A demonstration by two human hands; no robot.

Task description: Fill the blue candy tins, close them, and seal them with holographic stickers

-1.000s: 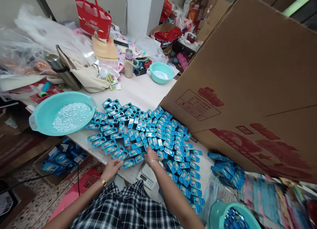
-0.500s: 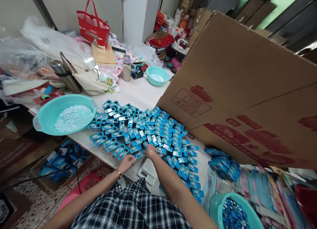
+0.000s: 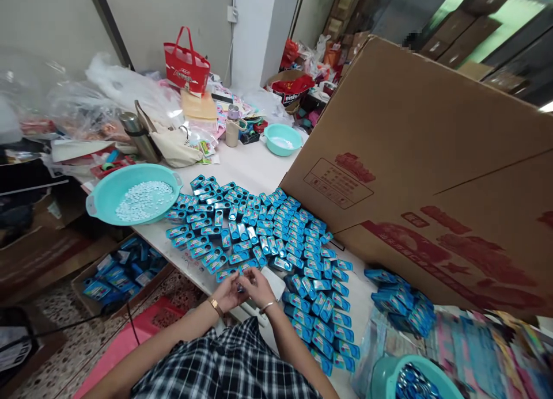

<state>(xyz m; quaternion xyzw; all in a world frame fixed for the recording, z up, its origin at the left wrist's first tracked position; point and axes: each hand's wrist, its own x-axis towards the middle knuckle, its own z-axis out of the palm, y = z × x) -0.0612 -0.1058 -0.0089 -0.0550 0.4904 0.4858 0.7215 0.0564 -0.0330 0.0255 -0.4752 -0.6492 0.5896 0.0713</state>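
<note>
My left hand (image 3: 230, 293) and my right hand (image 3: 258, 288) meet at the front edge of the table, fingers curled in and pinched together. Between them is something small and dark, too hidden to name. Just beyond the fingertips lie many small blue rectangular tins (image 3: 241, 257), packed in rows, several showing a round dark opening on top. A white digital scale (image 3: 275, 281) sits partly behind my right hand.
A turquoise basin (image 3: 103, 198) of small white tablets stands at left, a smaller basin (image 3: 283, 150) farther back. A large cardboard box (image 3: 401, 128) walls the right side. Blue packs (image 3: 400, 301) and a turquoise tub (image 3: 380, 379) are at right, a carton (image 3: 82, 278) below left.
My right hand has drawn back from the tins towards me and come together with my left hand. More of the scale shows. The camera view has shifted left.
</note>
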